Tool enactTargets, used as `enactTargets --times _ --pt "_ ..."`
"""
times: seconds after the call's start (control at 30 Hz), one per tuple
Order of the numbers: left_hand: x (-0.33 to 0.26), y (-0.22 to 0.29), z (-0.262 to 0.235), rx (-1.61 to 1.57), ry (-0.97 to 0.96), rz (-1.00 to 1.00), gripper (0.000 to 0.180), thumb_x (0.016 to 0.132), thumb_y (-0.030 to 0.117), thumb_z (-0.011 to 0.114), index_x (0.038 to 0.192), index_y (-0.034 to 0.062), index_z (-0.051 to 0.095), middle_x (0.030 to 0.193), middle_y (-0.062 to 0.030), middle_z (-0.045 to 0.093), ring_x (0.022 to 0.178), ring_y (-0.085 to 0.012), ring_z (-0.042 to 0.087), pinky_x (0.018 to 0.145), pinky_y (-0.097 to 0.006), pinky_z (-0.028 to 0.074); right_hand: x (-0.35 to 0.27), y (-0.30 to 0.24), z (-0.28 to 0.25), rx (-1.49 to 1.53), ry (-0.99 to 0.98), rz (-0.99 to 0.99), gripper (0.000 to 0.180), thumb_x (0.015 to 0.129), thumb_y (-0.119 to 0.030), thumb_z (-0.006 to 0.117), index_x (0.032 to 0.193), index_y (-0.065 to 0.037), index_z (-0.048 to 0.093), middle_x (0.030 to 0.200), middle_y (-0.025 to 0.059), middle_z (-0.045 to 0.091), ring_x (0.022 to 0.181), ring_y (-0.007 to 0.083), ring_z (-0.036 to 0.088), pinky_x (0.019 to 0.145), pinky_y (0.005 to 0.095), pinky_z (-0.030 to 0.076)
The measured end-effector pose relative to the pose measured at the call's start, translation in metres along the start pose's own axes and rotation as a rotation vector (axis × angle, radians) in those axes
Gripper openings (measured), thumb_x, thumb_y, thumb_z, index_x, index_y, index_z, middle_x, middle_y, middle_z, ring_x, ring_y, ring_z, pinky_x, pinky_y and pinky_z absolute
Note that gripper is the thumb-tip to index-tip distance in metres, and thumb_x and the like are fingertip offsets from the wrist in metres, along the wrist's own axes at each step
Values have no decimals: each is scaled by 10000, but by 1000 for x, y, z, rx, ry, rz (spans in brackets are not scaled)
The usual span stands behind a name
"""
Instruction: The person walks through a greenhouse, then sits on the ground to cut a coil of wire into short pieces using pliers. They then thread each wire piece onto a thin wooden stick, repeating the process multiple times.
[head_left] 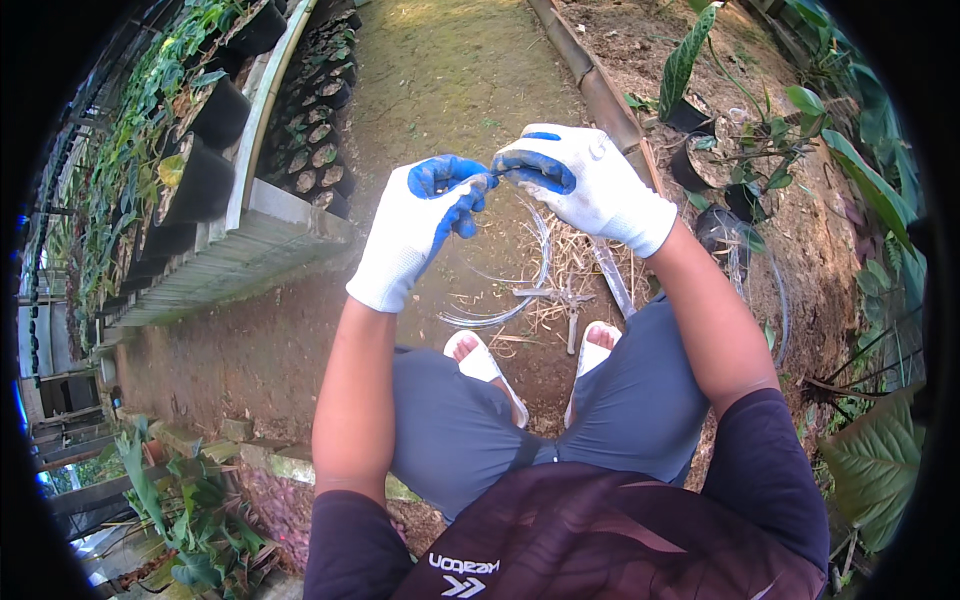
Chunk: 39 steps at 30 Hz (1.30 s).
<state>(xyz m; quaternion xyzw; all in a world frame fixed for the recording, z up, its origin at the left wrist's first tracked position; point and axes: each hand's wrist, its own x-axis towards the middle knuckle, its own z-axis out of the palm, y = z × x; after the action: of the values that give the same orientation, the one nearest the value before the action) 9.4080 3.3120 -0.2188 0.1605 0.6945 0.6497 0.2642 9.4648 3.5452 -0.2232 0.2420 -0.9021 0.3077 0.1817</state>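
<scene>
At upper centre, left hand (pixel 422 212) and right hand (pixel 578 178) fingertips clamp a thin dark piece (pixel 497 172), probably light, best pinched at its ends.

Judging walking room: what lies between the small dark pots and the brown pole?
Head view: an earth path, left hand and right hand above it.

At upper centre I hold the left hand (pixel 425 215) and right hand (pixel 580 180) close together, both gloved, fingers curled into pinches. My left forearm (pixel 355 390) stands nearly upright; the right forearm (pixel 708 315) slants toward centre-right.
</scene>
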Motion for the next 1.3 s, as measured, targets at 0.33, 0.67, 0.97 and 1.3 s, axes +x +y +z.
enactTargets --times 0.33,0.67,0.97,1.3 --pt "7 -4 0 -35 20 -28 248 997 194 707 1143 -7 712 943 -51 728 721 -119 698 699 -263 598 -1 18 -7 621 -51 479 330 960 -184 704 1241 -11 705 945 47 760 743 87 650 660 255 535" --pt "6 5 -7 -155 52 -48 291 990 164 713 1187 -47 682 978 -121 736 776 -191 731 747 -325 625 -4 41 -13 728 1 487 283 1016 -238 682 1215 -45 738 909 50 744 720 79 634 654 242 528" --pt "12 -9 7 -33 135 156 257 985 140 724 1137 -66 722 940 -112 750 756 -149 702 724 -277 594 0 20 -1 246 90 383 234 961 -211 677 1121 -62 761 963 136 765 844 270 730 800 372 578" --pt "13 -9 5 -16 93 24 214 972 144 742 1052 -55 733 888 -97 741 728 -150 699 673 -291 598 -5 21 7 49 204 118 242 902 -175 698 1128 -100 743 1070 128 754 991 330 711 905 413 560"
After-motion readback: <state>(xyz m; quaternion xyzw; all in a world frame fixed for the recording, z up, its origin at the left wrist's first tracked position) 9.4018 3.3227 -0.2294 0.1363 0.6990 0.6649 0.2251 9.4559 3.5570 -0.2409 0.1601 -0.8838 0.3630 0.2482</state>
